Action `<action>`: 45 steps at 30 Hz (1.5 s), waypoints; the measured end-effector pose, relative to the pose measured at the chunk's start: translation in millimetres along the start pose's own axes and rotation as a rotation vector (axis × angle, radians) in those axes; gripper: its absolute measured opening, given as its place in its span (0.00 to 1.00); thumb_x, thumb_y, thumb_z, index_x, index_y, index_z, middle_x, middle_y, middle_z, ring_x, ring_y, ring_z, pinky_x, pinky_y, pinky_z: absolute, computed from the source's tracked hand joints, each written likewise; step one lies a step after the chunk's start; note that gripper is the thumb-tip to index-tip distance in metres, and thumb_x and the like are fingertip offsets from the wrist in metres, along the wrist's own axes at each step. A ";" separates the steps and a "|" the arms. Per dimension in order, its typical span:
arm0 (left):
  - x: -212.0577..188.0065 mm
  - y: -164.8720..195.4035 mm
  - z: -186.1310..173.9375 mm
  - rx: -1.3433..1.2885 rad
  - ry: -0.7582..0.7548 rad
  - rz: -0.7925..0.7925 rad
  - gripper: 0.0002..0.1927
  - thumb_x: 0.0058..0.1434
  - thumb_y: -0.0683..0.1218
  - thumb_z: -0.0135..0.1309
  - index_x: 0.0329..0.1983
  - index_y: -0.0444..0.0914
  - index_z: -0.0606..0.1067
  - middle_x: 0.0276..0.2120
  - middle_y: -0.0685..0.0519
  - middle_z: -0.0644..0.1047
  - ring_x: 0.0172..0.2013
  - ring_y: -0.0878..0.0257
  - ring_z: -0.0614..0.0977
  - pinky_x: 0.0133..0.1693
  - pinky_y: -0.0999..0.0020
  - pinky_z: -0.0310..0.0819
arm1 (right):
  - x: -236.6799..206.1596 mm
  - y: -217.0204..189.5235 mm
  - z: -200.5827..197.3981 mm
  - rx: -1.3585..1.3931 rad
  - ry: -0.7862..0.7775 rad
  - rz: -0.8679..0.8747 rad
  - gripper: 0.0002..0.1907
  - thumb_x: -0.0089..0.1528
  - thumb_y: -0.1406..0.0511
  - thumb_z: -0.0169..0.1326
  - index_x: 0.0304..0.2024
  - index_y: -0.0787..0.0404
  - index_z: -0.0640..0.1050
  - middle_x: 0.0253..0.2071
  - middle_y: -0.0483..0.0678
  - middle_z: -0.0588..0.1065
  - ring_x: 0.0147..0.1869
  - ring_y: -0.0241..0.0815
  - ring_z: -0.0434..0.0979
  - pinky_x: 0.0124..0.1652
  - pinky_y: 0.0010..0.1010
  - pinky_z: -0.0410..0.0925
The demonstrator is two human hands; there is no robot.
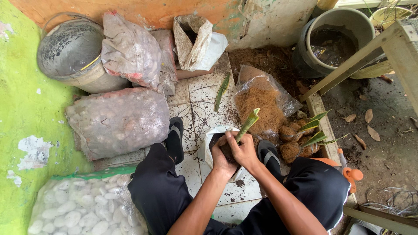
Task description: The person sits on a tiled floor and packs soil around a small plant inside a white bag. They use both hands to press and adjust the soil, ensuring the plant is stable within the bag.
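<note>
- Both hands meet over the white bag point(208, 146) between the feet: left hand point(222, 154) and right hand point(244, 152) are clenched round a dark soil ball at the base of the cutting point(247, 124)
- Squeezed too hard, I'd guess the ball crumbles and soil spills on the tiles point(198, 102)
- The cutting leans right; a twist could snap it
- Fibre bag point(261, 102) lies open just beyond, easily kicked
- Finished balls point(296, 139) sit close by the right sandal point(269, 157)

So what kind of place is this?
Probably a home potting corner outdoors: a clear plastic bag of brown coconut fibre, fibre-wrapped plant balls with green leaves, and a dark bucket of water beside cracked tiles.
</note>
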State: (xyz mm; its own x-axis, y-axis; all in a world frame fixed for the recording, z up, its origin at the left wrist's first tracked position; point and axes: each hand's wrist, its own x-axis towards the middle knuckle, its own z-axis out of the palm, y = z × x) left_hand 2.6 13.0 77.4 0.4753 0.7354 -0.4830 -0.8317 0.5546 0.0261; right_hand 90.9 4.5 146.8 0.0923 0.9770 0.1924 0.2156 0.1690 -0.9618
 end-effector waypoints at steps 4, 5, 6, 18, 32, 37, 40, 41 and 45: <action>-0.6 -3.4 -6.4 0.037 0.009 -0.016 0.16 0.71 0.52 0.38 0.31 0.44 0.72 0.33 0.56 0.75 0.37 0.63 0.80 0.45 0.64 0.75 | -4.4 3.2 7.4 0.009 0.104 -0.030 0.21 0.70 0.66 0.47 0.24 0.70 0.78 0.24 0.51 0.80 0.27 0.41 0.81 0.33 0.31 0.72; -1.1 -3.5 -7.2 0.027 -0.010 -0.016 0.16 0.71 0.52 0.38 0.31 0.44 0.72 0.32 0.56 0.75 0.37 0.63 0.80 0.45 0.63 0.75 | -5.6 4.2 9.0 0.010 0.128 -0.040 0.22 0.71 0.66 0.47 0.24 0.70 0.78 0.23 0.51 0.79 0.26 0.40 0.80 0.32 0.31 0.72; -1.3 -4.0 -7.5 0.017 -0.029 -0.015 0.16 0.71 0.52 0.38 0.30 0.44 0.72 0.32 0.56 0.75 0.37 0.63 0.80 0.45 0.63 0.75 | -6.5 5.1 9.3 0.010 0.152 -0.051 0.22 0.71 0.66 0.47 0.23 0.70 0.78 0.22 0.51 0.79 0.25 0.40 0.79 0.31 0.30 0.71; -3.9 -0.1 1.4 0.009 -0.072 0.018 0.16 0.73 0.51 0.39 0.31 0.43 0.72 0.34 0.55 0.76 0.39 0.61 0.80 0.47 0.61 0.75 | -5.5 9.9 10.5 0.049 0.173 0.004 0.23 0.71 0.64 0.48 0.24 0.70 0.79 0.23 0.49 0.79 0.26 0.37 0.78 0.31 0.30 0.71; -12.1 0.8 15.1 -0.067 -0.090 -0.021 0.17 0.69 0.54 0.38 0.38 0.41 0.73 0.37 0.53 0.76 0.44 0.58 0.79 0.52 0.61 0.73 | -15.0 -3.9 16.0 0.149 0.229 0.063 0.20 0.73 0.62 0.45 0.32 0.69 0.78 0.31 0.49 0.79 0.37 0.36 0.78 0.41 0.30 0.71; 4.1 1.7 -8.8 -0.026 -0.060 -0.003 0.15 0.67 0.54 0.40 0.36 0.42 0.74 0.35 0.54 0.76 0.40 0.61 0.79 0.48 0.64 0.74 | -15.0 -7.8 15.7 -0.111 0.193 -0.022 0.16 0.71 0.64 0.48 0.34 0.68 0.80 0.32 0.53 0.79 0.37 0.44 0.80 0.42 0.33 0.71; 11.9 -1.0 -21.3 -0.029 -0.057 0.016 0.14 0.71 0.52 0.40 0.35 0.43 0.73 0.35 0.55 0.76 0.39 0.62 0.80 0.46 0.66 0.76 | -13.7 -4.1 16.7 -0.207 0.224 -0.165 0.14 0.71 0.67 0.49 0.34 0.68 0.80 0.32 0.55 0.78 0.38 0.49 0.80 0.47 0.36 0.71; 14.4 -1.4 -24.7 -0.015 -0.078 0.015 0.13 0.72 0.51 0.40 0.36 0.43 0.73 0.35 0.55 0.76 0.39 0.63 0.80 0.46 0.66 0.76 | -13.8 -2.7 18.9 -0.224 0.236 -0.237 0.14 0.71 0.67 0.48 0.34 0.67 0.80 0.32 0.54 0.79 0.39 0.49 0.81 0.51 0.38 0.71; 19.4 -2.9 -30.2 0.074 -0.033 0.021 0.15 0.72 0.51 0.38 0.36 0.42 0.74 0.34 0.56 0.76 0.37 0.64 0.80 0.43 0.67 0.76 | -15.6 1.7 23.2 -0.263 0.302 -0.319 0.14 0.71 0.68 0.48 0.34 0.66 0.82 0.32 0.54 0.80 0.43 0.50 0.82 0.51 0.39 0.72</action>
State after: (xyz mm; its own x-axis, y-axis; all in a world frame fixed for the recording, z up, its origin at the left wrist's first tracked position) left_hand 5.6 13.9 41.5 0.4684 0.7588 -0.4526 -0.8187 0.5654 0.1006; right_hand 67.3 -7.5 137.7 0.2509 0.7943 0.5533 0.5125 0.3760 -0.7720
